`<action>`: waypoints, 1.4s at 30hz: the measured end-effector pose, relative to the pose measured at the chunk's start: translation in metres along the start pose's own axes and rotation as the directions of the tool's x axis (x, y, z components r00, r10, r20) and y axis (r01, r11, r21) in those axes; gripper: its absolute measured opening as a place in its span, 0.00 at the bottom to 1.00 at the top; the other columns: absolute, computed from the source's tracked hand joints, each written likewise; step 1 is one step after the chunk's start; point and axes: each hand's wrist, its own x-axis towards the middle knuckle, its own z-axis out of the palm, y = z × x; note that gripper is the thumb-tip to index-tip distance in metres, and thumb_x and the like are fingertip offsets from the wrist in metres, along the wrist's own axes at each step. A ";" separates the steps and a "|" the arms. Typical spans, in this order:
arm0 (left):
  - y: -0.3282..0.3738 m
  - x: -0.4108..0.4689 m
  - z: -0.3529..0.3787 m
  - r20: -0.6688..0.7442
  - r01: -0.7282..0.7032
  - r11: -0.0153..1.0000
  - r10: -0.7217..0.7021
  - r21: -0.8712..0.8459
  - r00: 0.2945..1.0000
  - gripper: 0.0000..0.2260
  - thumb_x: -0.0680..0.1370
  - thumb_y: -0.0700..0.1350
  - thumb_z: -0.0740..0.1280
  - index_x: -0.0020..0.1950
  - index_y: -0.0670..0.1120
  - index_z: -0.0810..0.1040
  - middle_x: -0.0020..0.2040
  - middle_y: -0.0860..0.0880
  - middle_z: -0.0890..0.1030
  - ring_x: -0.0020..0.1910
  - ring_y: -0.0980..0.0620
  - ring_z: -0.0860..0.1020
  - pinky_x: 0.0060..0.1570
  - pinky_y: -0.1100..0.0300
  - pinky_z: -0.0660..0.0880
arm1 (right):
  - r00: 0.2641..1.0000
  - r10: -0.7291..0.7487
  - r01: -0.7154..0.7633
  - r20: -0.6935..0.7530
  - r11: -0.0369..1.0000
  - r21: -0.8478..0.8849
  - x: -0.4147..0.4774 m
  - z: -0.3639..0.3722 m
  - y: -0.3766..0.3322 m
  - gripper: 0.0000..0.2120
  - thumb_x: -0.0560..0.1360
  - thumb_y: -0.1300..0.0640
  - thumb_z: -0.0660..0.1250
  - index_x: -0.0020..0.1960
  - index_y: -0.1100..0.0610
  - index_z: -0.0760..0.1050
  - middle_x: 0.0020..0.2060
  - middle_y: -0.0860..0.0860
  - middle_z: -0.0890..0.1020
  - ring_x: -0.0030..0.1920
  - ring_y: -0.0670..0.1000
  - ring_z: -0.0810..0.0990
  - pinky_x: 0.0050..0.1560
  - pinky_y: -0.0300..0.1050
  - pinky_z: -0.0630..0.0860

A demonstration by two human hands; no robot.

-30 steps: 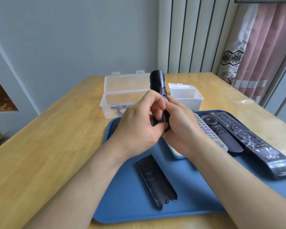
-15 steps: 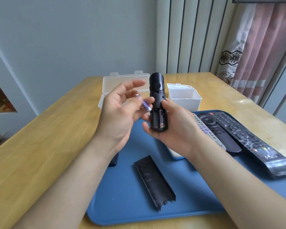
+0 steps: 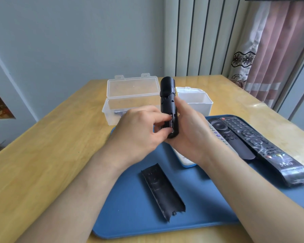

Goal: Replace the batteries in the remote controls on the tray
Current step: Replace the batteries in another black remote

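Left hand (image 3: 140, 132), centre of frame: fingers curled, index and thumb tips closed on the battery (image 3: 171, 124) that sits in the open compartment of the black remote (image 3: 167, 100); a label in light letters on the battery faces the camera. Right hand (image 3: 189, 134), just right of centre: wrapped round the lower half of the black remote from behind and from the right, palm cupping its bottom end, thumb lying along its right edge. The black remote stands nearly upright above the blue tray (image 3: 130, 218), open back toward the camera, rounded top end reaching up in front of the boxes. Below the hands, lower centre: battery cover (image 3: 162, 190), black and curved, hollow side up, lying on the tray apart from both forearms. Right of the right hand, three more remotes lie side by side on the tray: a grey-white remote (image 3: 219, 139), partly hidden by the right wrist; a short black remote (image 3: 235, 141) with a round pad; a long black remote (image 3: 263, 146) in crinkled clear wrap, nearest the right edge. Behind the tray, upper centre: a clear box (image 3: 130, 100), lid hinged open, with small items in its lower left corner, too small to identify. Just right of it stands a white box (image 3: 194, 102), also open. All of this rests on a wooden table (image 3: 42, 146). Pink curtain (image 3: 279, 50) at upper right.
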 end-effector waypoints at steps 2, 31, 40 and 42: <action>0.000 0.000 -0.003 0.044 -0.017 0.999 0.016 0.032 0.999 0.10 0.71 0.49 0.70 0.51 0.51 0.85 0.42 0.52 0.81 0.44 0.50 0.79 0.47 0.52 0.76 | 1.000 -0.003 0.004 0.010 0.999 -0.031 0.000 0.001 0.002 0.15 0.82 0.46 0.59 0.54 0.58 0.74 0.30 0.53 0.79 0.32 0.51 0.79 0.36 0.45 0.75; -0.008 0.000 -0.009 0.141 -0.001 0.998 -0.009 0.066 0.990 0.08 0.72 0.45 0.74 0.51 0.51 0.84 0.42 0.54 0.83 0.37 0.64 0.74 0.38 0.71 0.66 | 0.990 0.080 -0.075 0.118 0.996 -0.050 0.012 -0.006 0.010 0.23 0.80 0.41 0.59 0.64 0.56 0.74 0.52 0.57 0.79 0.56 0.57 0.76 0.63 0.52 0.69; -0.008 0.001 0.000 -0.146 -0.004 1.000 0.002 -0.017 0.989 0.12 0.69 0.47 0.76 0.51 0.49 0.83 0.44 0.57 0.74 0.42 0.67 0.73 0.43 0.77 0.65 | 0.986 0.042 -0.013 0.160 0.983 -0.181 -0.001 -0.009 -0.011 0.14 0.80 0.63 0.56 0.64 0.63 0.73 0.49 0.59 0.78 0.45 0.56 0.82 0.44 0.47 0.78; -0.007 0.002 -0.005 -0.266 -0.052 0.998 0.058 0.030 0.962 0.13 0.70 0.49 0.73 0.53 0.47 0.80 0.49 0.55 0.74 0.45 0.67 0.71 0.46 0.74 0.64 | 0.973 0.020 0.047 0.231 0.959 -0.280 -0.009 -0.011 -0.027 0.14 0.80 0.67 0.56 0.61 0.65 0.76 0.46 0.59 0.76 0.41 0.53 0.79 0.40 0.44 0.77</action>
